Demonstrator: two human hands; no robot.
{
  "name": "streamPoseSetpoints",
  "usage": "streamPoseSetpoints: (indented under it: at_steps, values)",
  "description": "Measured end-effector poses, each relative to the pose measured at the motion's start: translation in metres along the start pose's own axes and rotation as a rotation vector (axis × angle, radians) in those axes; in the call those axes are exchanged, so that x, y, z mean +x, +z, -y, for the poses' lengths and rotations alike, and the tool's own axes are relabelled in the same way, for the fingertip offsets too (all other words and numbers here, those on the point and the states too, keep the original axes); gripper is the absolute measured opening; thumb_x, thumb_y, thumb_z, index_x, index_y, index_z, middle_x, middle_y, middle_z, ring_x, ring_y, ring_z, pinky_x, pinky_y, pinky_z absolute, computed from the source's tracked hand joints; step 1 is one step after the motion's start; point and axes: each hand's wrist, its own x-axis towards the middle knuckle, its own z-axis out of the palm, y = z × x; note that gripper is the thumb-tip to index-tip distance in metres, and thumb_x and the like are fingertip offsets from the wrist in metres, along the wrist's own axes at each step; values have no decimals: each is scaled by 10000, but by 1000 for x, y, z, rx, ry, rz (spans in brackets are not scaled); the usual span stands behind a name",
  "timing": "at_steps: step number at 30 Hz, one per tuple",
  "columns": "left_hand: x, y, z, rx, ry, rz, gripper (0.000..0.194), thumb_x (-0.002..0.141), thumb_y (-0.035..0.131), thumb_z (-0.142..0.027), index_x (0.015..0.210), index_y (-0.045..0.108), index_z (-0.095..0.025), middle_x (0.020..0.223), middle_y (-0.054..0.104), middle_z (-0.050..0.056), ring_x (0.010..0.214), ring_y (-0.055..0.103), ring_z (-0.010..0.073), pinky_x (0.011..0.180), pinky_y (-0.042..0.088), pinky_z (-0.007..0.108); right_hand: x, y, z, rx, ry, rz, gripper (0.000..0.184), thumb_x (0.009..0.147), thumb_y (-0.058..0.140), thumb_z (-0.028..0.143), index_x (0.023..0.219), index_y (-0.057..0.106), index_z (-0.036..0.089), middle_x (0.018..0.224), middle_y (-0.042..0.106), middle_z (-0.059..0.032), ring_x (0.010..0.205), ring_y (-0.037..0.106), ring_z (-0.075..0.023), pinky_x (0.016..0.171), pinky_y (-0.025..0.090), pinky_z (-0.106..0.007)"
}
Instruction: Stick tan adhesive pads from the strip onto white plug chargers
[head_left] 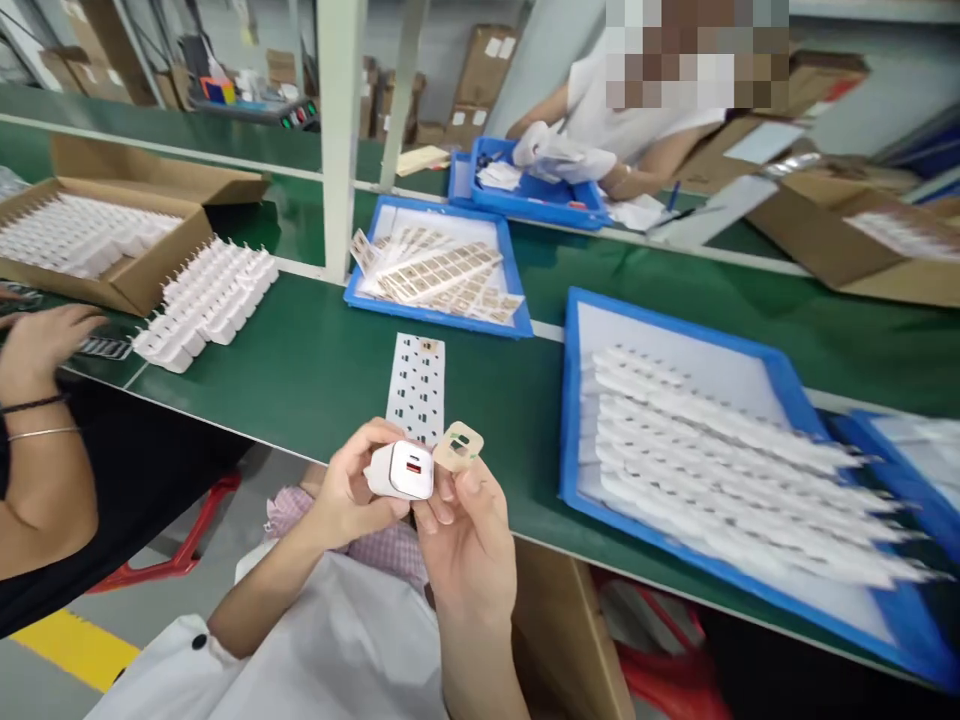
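My left hand (352, 490) is closed round a white USB charger (405, 470), whose port face, with one small slot and one red-lined port, points toward me. Between thumb and fingers, my right hand (472, 530) pinches a beige square sticker (459, 447) with cut-outs. The sticker is just right of the charger's face, and I cannot tell if they touch. Right-hand fingertips reach below the charger. Behind both hands a white backing sheet (416, 385) with rows of dark cut-out shapes lies on the green table (330, 370).
A blue tray (442, 205) holds sticker sheets. At right, a larger blue tray (675, 340) carries rows of white chargers (712, 480). More chargers (206, 300) stand left, beside a carton (142, 290). A neighbour's hand (45, 345) is at far left; a gloved co-worker (645, 130) sits opposite.
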Motion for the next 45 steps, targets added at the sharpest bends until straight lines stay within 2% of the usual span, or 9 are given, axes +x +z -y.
streamPoseSetpoints:
  at_steps: [2, 5, 8, 11, 15, 23, 27, 31, 45]
  values:
    - [-7, 15, -3, -139, -25, 78, 427, 860, 778, -487, 1135, 536, -266, 1116, 684, 60, 1022, 726, 205, 841, 574, 312, -11, -3, 6, -8, -47, -37, 327, 832, 829, 394, 687, 595, 217, 571, 445, 63, 477, 306, -67, 445, 319, -199]
    - [-12, 14, -8, -170, -102, 233, 412, 910, 743, -240, 1234, 496, -306, 1269, 666, 65, 1185, 680, 207, 976, 542, 350, -24, -13, 12, -68, -108, -72, 299, 834, 822, 365, 677, 618, 213, 609, 485, 41, 516, 373, -80, 486, 352, -216]
    - [-13, 7, -12, -100, -123, 366, 412, 923, 685, -201, 1267, 484, -305, 1210, 643, 62, 1090, 665, 196, 889, 532, 322, -35, -20, 13, -118, -96, -43, 297, 831, 822, 358, 653, 641, 203, 654, 511, 20, 573, 440, -94, 540, 387, -235]
    - [-13, 7, -15, -158, -106, 419, 445, 884, 718, -299, 1274, 503, -306, 1083, 600, 30, 879, 605, 160, 756, 492, 288, -43, -24, 13, -162, -31, 0, 258, 843, 812, 362, 681, 686, 205, 663, 514, 14, 601, 472, -108, 575, 408, -255]
    - [-11, 13, -17, -280, -98, 415, 465, 837, 769, -470, 1219, 585, -279, 1001, 567, 17, 815, 544, 149, 708, 455, 282, -51, -25, 17, -215, 17, 53, 266, 845, 809, 348, 667, 670, 206, 663, 533, 5, 631, 506, -130, 587, 424, -263]
    - [-10, 15, -15, -164, 61, 389, 402, 930, 711, -480, 1247, 620, -251, 1180, 667, 82, 1088, 630, 236, 939, 519, 381, -53, -23, 20, -262, 0, 10, 296, 840, 809, 318, 633, 627, 208, 699, 570, -9, 687, 528, -151, 622, 448, -276]
    - [-9, 16, -10, -85, 134, 403, 387, 945, 681, -402, 1269, 569, -222, 1115, 622, 80, 1026, 607, 218, 866, 521, 364, -54, -25, 17, -269, -5, -11, 282, 844, 805, 293, 639, 633, 206, 739, 559, -8, 704, 529, -149, 645, 459, -289]
    - [-7, 17, -5, -13, 232, 402, 414, 942, 624, -494, 1255, 546, -235, 1046, 577, 64, 951, 573, 219, 784, 518, 373, -56, -26, 15, -301, -10, -42, 285, 848, 811, 303, 641, 637, 214, 755, 555, -10, 715, 527, -155, 650, 452, -302]
    - [-6, 20, -6, 68, 260, 366, 446, 957, 580, -568, 1246, 522, -233, 1063, 571, 65, 978, 611, 234, 817, 536, 406, -56, -25, 16, -384, -31, -64, 277, 862, 800, 296, 651, 640, 215, 773, 508, -3, 694, 505, -144, 628, 434, -304]
